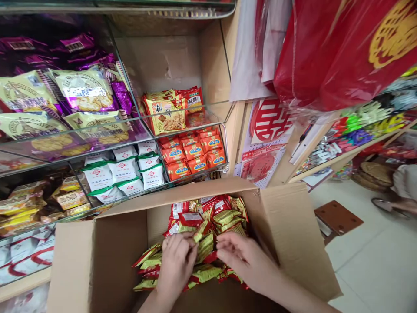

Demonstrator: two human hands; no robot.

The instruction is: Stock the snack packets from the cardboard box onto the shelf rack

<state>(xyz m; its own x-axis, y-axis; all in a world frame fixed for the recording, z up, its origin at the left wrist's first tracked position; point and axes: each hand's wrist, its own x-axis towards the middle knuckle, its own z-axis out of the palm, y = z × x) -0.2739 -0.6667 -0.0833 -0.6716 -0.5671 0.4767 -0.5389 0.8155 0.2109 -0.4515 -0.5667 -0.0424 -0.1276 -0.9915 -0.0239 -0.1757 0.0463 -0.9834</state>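
Observation:
Both my hands reach into an open cardboard box (280,217) filled with red and yellow-green snack packets (228,217). My left hand (177,258) is closed, its thumb and fingers pinching the edge of a snack packet (205,245) near the middle of the pile. On the other side of that packet is my right hand (241,258), its fingers loosely curved and apart, with nothing visible gripped. More packets lie below and left of my left hand.
Behind the box, glass-fronted shelves hold a few red and yellow packets (166,115), small orange packs (197,150), white-green bags (124,174) and purple cookie bags (84,89). Red bags (325,52) hang at upper right. A brown stool (339,217) and another person's foot (386,204) are right.

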